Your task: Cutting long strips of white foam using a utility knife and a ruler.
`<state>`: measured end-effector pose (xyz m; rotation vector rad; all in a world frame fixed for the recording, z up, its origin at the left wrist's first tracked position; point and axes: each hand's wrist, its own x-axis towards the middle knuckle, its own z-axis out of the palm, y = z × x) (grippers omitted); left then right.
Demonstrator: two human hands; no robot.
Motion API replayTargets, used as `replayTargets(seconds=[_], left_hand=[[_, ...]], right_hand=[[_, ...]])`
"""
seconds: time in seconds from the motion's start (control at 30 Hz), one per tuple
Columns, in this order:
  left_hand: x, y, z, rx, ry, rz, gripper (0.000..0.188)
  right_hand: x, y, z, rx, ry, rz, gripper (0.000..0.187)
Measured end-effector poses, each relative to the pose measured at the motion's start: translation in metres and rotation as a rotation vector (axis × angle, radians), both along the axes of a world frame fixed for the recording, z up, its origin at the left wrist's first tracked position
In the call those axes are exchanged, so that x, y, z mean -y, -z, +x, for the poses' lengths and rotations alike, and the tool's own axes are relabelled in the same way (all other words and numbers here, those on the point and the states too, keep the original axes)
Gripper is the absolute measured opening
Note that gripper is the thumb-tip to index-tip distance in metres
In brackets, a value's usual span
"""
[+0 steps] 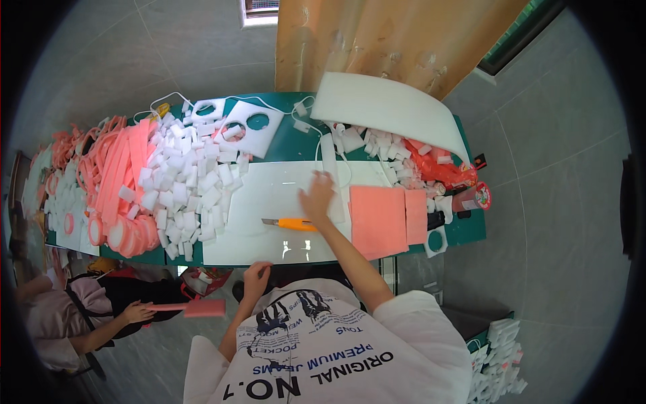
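Note:
My right hand [317, 194] reaches over the glossy white work board [262, 192], fingers spread and thumb out, with nothing seen in it. Its fingertips are by the near end of a narrow white strip [328, 151]; whether they touch it I cannot tell. Below this hand lies an orange utility knife [295, 224], its blade to the left and its right end partly behind my wrist. My left hand [256, 279] is at the front table edge, its fingers curled in and nothing visible in them. To the right of my right forearm are stacked pink foam sheets [378, 221].
Many small white foam blocks [182, 178] and long pink foam strips [121, 168] pile up on the left. A large white foam sheet [387, 108] leans at the back right, near a clear jar [472, 197]. Another person's hand [137, 312] holds a pink foam piece [204, 308].

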<state>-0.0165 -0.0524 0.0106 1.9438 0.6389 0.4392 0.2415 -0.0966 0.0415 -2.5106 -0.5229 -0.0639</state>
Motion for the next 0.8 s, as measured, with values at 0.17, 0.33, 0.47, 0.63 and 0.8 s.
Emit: replayTargets(seconds=[0.17, 0.33, 0.47, 0.63, 0.8], left_hand=[[0.021, -0.006, 0.021, -0.068, 0.182, -0.146, 0.011], [0.022, -0.026, 0.052, -0.061, 0.167, -0.227, 0.013], [0.013, -0.033, 0.066, 0.033, 0.114, -0.380, 0.022], [-0.004, -0.035, 0.080, 0.309, -0.127, -0.568, 0.032], [-0.044, -0.030, 0.057, 0.223, -0.181, -0.623, 0.032]], right_hand=[[0.082, 0.035, 0.007, 0.010, -0.006, -0.091, 0.063], [0.077, 0.019, -0.004, -0.004, -0.019, -0.020, 0.061], [0.074, 0.033, -0.007, 0.087, -0.095, 0.141, 0.057], [0.049, -0.017, -0.083, -0.049, -0.470, 0.435, 0.050], [0.041, -0.017, -0.112, -0.298, -0.825, 0.583, 0.047]])
